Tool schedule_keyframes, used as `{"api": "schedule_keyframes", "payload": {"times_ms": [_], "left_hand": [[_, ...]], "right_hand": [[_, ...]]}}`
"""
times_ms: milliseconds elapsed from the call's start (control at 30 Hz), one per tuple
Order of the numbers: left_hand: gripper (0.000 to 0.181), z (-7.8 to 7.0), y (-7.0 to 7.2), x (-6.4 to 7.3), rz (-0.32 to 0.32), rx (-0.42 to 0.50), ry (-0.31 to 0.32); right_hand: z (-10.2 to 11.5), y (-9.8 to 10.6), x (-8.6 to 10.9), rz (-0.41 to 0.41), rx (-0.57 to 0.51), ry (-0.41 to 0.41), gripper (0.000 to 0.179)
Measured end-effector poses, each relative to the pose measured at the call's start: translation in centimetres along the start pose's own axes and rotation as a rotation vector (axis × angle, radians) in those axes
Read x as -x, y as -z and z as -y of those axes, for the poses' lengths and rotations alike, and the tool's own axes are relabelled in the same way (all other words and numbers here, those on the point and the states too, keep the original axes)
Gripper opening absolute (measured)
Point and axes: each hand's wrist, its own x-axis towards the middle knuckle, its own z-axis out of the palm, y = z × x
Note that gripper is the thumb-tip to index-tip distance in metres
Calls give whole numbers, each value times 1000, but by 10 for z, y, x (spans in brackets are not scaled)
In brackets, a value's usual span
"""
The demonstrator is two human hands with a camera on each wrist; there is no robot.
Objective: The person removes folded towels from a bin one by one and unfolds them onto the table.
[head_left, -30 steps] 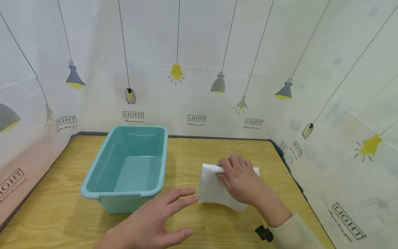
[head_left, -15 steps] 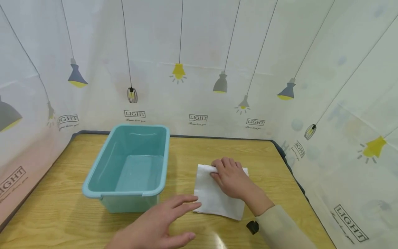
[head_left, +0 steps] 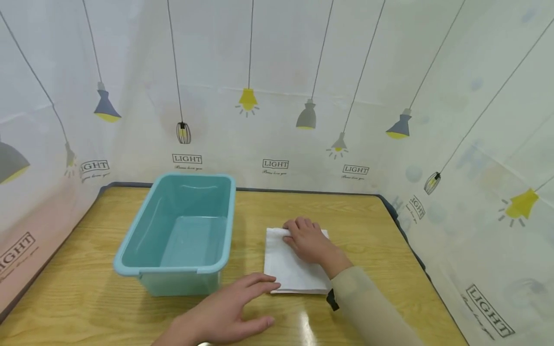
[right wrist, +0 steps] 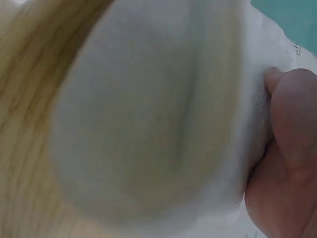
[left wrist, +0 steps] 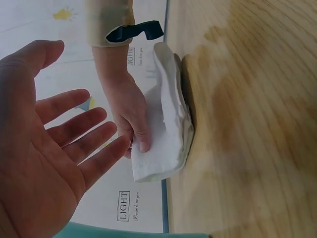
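Note:
A white folded towel (head_left: 294, 271) is over the table in the head view, right of the teal basin. My right hand (head_left: 306, 240) grips it at its far edge, thumb on the near side. Stacked layers of the towel (left wrist: 171, 119) show in the left wrist view, with the right thumb (left wrist: 142, 139) pressed on its face. Blurred and close, the towel (right wrist: 143, 124) fills much of the right wrist view and partly hides the table. My left hand (head_left: 229, 310) holds nothing; its fingers are spread and relaxed, fingertips close to the towel's near left corner.
The teal plastic basin (head_left: 147, 272) stands on the left of the wood-grain table (head_left: 268, 206), nothing seen inside it. A pale sheet printed with lamps (head_left: 277, 129) surrounds the table at the back and sides. A black strap (head_left: 332, 300) hangs at the right sleeve.
My right hand has moved left with the towel, whose near edge has come down and now lies straighter toward me. The left hand has shifted only slightly to the right.

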Motion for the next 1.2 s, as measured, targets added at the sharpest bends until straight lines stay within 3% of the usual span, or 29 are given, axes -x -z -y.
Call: {"api": "schedule_keyframes", "payload": {"times_ms": [467,733,967,1200], "left_hand": [[58,12,-6,-3,30,40,61],[55,12,-7,-4,31,50,72],[57,12,-6,-4,35,57,79],[53,17,-7,-6,-16,85,50]], "right_hand": [[-10,-16,-7,65,-77,-67,51],[-12,-23,-13,100,-60,-125,66],[-13,-24,-15,109,-43,-131,69],[-16,-11,-15,55,-76,-115,62]]}}
